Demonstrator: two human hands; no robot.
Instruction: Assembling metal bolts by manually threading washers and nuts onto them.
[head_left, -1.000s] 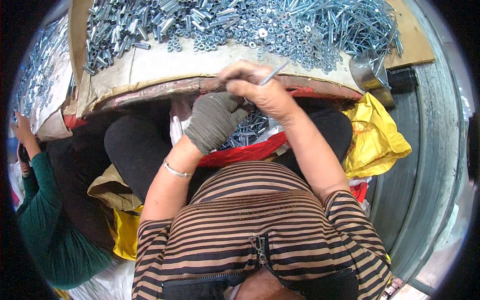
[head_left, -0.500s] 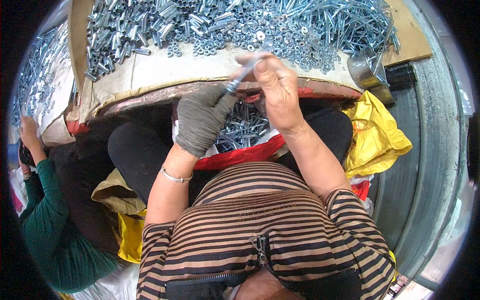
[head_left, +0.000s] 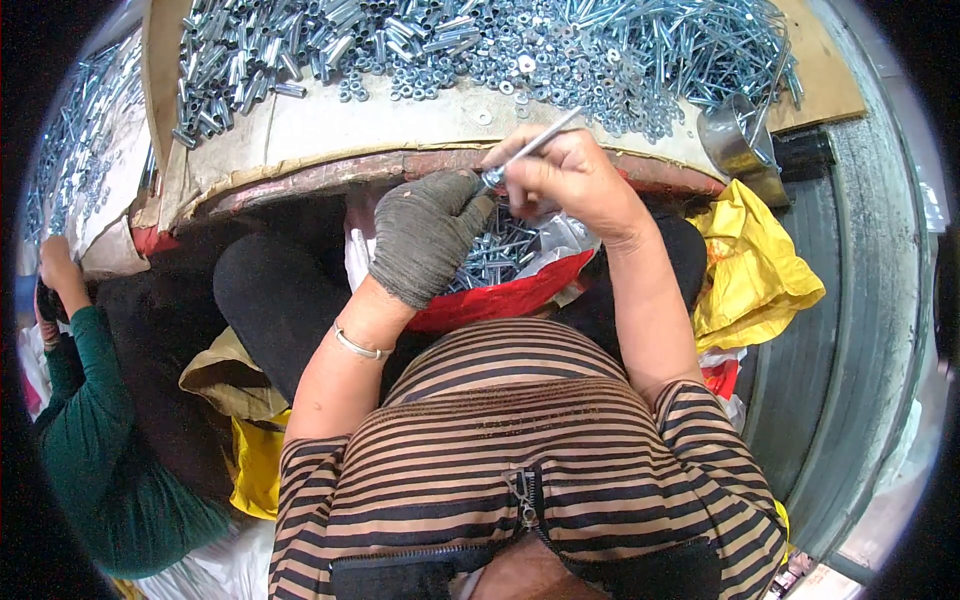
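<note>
My left hand (head_left: 428,238), in a grey knitted glove, is closed with thumb and fingers pinching the lower end of a long thin metal bolt (head_left: 548,133). A nut or washer-like part sits at that end, too small to make out exactly. The bolt slants up to the right, across the fingers of my bare right hand (head_left: 572,182), which close around it just above the glove. Its far tip sticks out beyond them. Below both hands, a red-edged white bag (head_left: 520,297) in my lap holds many metal bolt pieces (head_left: 495,255).
On the cloth-covered table (head_left: 330,130) ahead lie piles of metal sleeves (head_left: 330,40), washers and nuts (head_left: 560,65) and long bolts (head_left: 715,50). A metal can (head_left: 735,140) stands at the right edge, above a yellow bag (head_left: 750,270). A co-worker's green sleeve (head_left: 95,380) is at left.
Both hands have shifted a little to the right with the bolt, which now points further right. My right hand's fingers have come down closer to the glove.
</note>
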